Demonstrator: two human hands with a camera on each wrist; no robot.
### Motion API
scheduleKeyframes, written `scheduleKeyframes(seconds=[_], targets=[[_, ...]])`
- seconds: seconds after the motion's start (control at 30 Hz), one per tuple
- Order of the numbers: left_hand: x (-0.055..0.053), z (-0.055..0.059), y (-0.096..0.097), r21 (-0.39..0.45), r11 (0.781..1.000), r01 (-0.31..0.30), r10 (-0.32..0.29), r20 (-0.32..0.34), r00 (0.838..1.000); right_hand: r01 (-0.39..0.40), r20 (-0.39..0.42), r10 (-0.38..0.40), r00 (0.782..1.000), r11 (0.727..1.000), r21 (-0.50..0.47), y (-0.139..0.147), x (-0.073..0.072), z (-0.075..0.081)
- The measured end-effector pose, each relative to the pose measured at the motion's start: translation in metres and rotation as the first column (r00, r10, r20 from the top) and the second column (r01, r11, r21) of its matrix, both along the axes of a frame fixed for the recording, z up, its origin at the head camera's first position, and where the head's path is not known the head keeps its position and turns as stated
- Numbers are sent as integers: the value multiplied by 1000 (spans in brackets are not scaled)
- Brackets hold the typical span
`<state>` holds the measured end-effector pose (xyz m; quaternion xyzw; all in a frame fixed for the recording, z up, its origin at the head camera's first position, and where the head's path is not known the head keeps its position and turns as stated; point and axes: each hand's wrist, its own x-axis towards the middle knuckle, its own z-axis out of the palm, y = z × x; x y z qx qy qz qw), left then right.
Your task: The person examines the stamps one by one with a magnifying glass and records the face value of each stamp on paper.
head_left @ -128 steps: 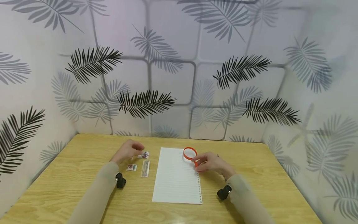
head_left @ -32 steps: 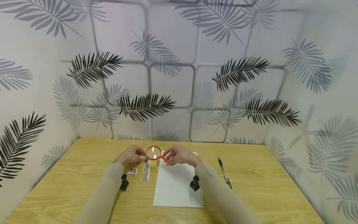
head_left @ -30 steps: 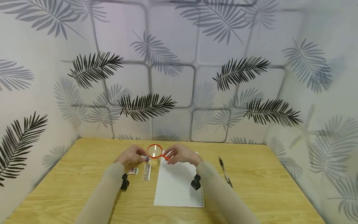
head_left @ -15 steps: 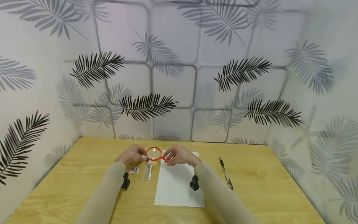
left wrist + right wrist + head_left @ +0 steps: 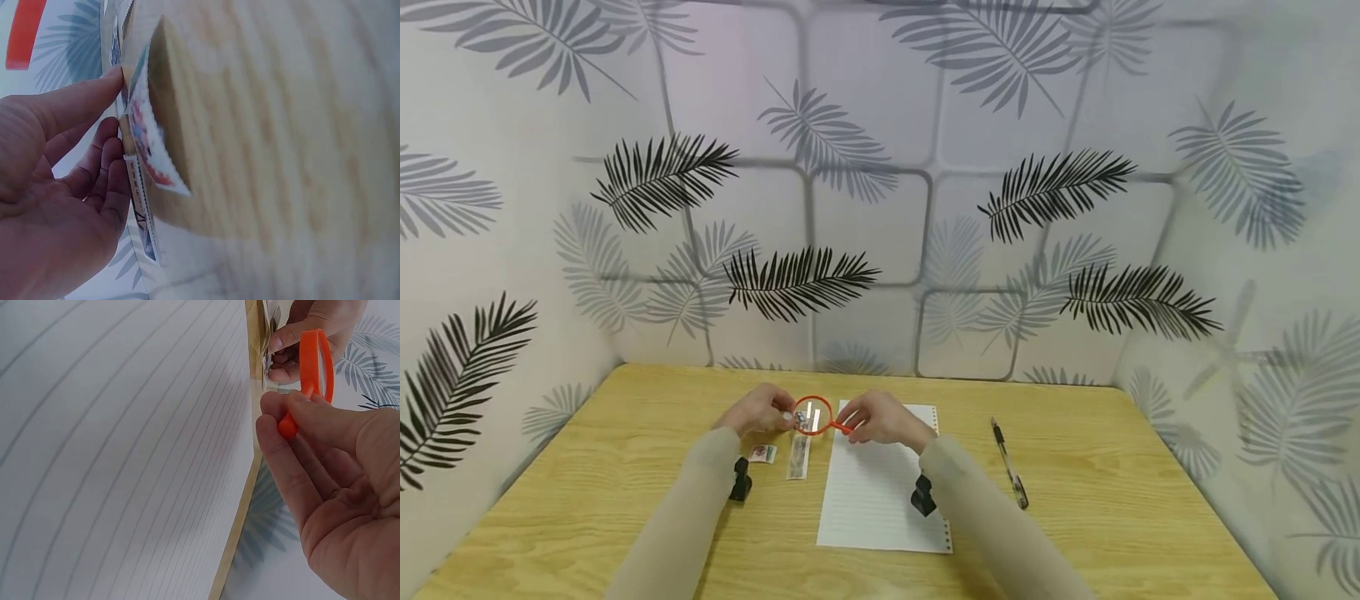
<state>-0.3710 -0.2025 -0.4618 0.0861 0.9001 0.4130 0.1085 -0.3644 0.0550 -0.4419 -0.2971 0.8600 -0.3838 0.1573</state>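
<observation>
1. One magnifier point(image 5: 832, 423), likely light and stiff, over the paper's point(image 5: 880, 500) far-left edge; right hand point(image 5: 882, 418) pinches its handle point(image 5: 288, 427), the best hold.
2. One stamp point(image 5: 115, 49), likely flimsy, left of paper; left hand point(image 5: 762, 408) touches it, grip unclear; handle by edges.

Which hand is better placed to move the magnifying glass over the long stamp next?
Probably the right hand: near the long stamp, it pinches the magnifying glass by its handle. The left hand does not hold it.
</observation>
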Motion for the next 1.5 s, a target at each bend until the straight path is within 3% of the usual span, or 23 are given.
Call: scheduleKeyframes(seconds=[0.23, 0.63, 0.9, 1.5], targets=[[-2, -2, 1, -25, 999, 26, -27, -22, 999, 10, -1, -10, 1000, 1000, 0, -1, -1, 0], [-2, 4, 4, -43, 999, 32, -34, -37, 999, 47, 15, -47, 999, 999, -16, 2, -3, 0], [-3, 2, 2, -63, 997, 41, -45, -50, 998, 28, 18, -28, 999, 999, -20, 0, -3, -5], [-3, 0, 1, -51, 998, 31, -33, -35, 999, 45, 54, -43, 998, 999, -30, 0, -1, -3]])
